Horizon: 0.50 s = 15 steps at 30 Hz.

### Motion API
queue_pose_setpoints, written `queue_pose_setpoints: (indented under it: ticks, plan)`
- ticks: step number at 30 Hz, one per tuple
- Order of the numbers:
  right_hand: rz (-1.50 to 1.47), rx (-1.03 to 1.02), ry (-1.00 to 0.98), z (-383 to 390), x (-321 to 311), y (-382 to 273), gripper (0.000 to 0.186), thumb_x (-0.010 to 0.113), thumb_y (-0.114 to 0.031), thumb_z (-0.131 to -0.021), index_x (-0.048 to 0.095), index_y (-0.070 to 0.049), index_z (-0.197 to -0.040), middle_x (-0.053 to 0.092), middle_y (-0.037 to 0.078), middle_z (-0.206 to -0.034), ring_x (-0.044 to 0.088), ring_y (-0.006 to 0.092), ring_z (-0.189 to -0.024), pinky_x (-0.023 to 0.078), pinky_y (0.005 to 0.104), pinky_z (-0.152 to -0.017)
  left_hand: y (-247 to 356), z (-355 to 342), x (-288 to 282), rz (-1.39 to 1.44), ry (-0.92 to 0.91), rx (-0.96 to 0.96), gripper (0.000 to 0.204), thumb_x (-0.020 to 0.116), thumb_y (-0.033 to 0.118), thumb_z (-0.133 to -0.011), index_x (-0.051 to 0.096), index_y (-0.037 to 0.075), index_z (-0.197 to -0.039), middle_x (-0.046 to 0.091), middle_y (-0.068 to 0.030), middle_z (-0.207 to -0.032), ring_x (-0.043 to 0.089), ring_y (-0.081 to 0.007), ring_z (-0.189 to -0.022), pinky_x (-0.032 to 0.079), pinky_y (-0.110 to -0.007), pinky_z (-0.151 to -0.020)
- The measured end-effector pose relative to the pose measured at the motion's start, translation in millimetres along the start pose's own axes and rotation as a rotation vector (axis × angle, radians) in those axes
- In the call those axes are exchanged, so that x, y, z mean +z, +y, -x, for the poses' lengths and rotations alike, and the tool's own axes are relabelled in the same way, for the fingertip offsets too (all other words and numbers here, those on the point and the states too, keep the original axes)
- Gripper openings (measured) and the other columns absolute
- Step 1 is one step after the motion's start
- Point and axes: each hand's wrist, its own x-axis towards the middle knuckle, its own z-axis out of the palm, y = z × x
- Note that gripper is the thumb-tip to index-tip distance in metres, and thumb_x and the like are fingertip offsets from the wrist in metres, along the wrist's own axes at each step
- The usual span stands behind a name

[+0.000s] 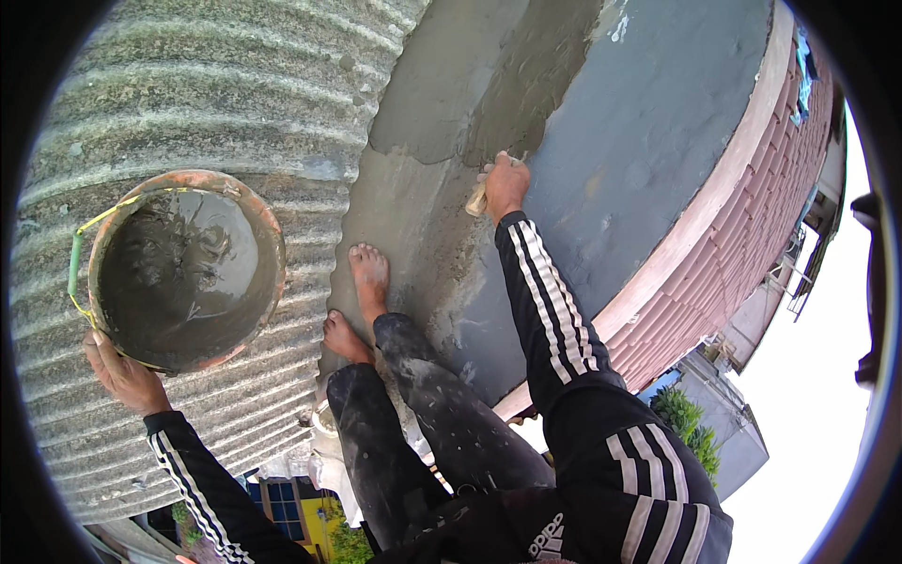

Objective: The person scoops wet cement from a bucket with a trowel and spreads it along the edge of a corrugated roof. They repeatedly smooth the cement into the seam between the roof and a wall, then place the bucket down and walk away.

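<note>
On the left, an orange-rimmed bucket (270, 211) of wet grey cement (188, 263) stands on the corrugated roofing. My left hand (124, 374) is closed on its near rim, just below the end of the yellow wire handle with a green grip (75, 263). Out in front, my right hand (507, 183) is wrapped round the pale wooden handle of a trowel (476, 201). The trowel's blade is mostly hidden by the fist and cannot be made out. That hand is at the near end of a darker, wet cement patch (512, 113) on the grey ledge.
My bare feet (369, 273) stand on the cemented strip beside the corrugated roof sheets (235, 85). To the right, a smooth grey slope (648, 141) ends at a pinkish raised edge (695, 226). Red roof tiles (719, 249) drop away beyond it, with buildings and greenery below.
</note>
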Motion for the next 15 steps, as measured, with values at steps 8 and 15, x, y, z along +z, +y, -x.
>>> queue_pose_setpoints:
  ticks: [8,15]
  plan:
    - [-0.001,0.058,-0.101,0,-29,-31,0.024,0.059,-0.022,-0.104,0.059,0.001,-0.108,0.067,0.012,-0.084,0.066,0.0251,-0.062,0.054,0.0419,-0.054,13,-7,-14,0.671,-0.074,-0.523,0.028,0.051,0.025,-0.114,0.065,0.001,-0.108,0.061,-0.002,-0.102,0.053,-0.01,-0.088,0.046,-0.029,-0.083]
    - [0.075,0.333,-0.297,-29,-37,-64,0.018,0.055,-0.017,-0.106,0.056,0.0,-0.113,0.068,0.014,-0.09,0.067,0.025,-0.07,0.059,0.0442,-0.06,25,-6,-17,0.736,-0.019,-0.692,0.03,0.056,0.028,-0.111,0.068,0.001,-0.113,0.067,-0.0015,-0.101,0.059,-0.0062,-0.086,0.049,-0.024,-0.077]
